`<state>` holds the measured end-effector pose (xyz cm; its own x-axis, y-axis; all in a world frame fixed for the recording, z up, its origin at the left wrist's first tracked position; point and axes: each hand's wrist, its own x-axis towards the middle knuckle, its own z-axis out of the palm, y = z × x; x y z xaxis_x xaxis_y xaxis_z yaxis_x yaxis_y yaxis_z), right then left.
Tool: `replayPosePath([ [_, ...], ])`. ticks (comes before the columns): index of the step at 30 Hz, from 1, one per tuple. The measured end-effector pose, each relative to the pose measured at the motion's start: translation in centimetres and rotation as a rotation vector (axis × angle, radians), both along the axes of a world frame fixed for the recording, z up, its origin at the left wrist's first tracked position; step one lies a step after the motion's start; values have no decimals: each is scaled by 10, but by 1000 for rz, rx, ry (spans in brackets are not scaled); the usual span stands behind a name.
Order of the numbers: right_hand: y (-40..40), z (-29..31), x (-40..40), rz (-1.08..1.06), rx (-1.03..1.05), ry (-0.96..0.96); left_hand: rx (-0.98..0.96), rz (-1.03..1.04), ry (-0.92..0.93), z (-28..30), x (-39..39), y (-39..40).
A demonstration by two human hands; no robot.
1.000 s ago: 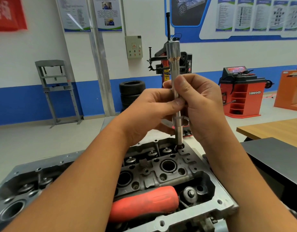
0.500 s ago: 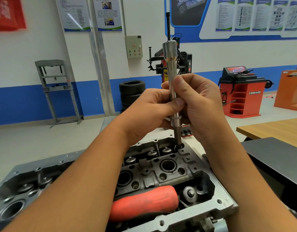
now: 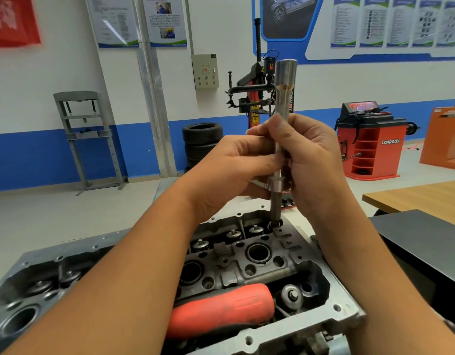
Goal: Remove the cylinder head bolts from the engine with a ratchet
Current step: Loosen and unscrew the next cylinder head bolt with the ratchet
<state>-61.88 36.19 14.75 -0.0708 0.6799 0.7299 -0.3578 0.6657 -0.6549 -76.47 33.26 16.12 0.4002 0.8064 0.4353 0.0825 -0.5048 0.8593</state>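
A grey aluminium cylinder head [image 3: 293, 254] fills the lower middle of the view. A long steel extension bar [image 3: 284, 90] with a socket stands upright on a bolt [image 3: 275, 223] at the head's far right corner. My left hand [image 3: 236, 170] and my right hand [image 3: 311, 160] both pinch the bar's shaft at mid-height, fingers curled round it. A red-handled ratchet [image 3: 221, 308] lies in the head's near trough, untouched.
A dark panel [image 3: 421, 242] and a wooden table [image 3: 421, 196] stand to the right. Behind are stacked tyres [image 3: 202, 144], a red tyre changer [image 3: 257, 106], a red wheel balancer [image 3: 369, 144] and a grey press frame [image 3: 85, 139] on the open floor.
The bar's top has swung a little from left to right between my fingers, and its lower socket sits slightly lower on the bolt. Both hands stay on the shaft.
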Motion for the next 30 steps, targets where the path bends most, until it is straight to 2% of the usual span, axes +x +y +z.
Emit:
replayPosePath([
  [5,-2,1,-1,49,-28,10,58,67,44,-1,1,1],
  [10,-2,0,1,-45,5,63,151,103,98,0,0,2],
  [16,-3,1,-1,-36,13,18,-25,-29,17,-2,0,0],
  [22,-8,2,-2,61,-29,22,57,96,68,-1,1,1],
  [26,-5,0,0,-61,3,67,99,82,75,0,1,1],
  [30,-6,0,-1,-99,20,53,21,-16,30,-1,-1,2],
])
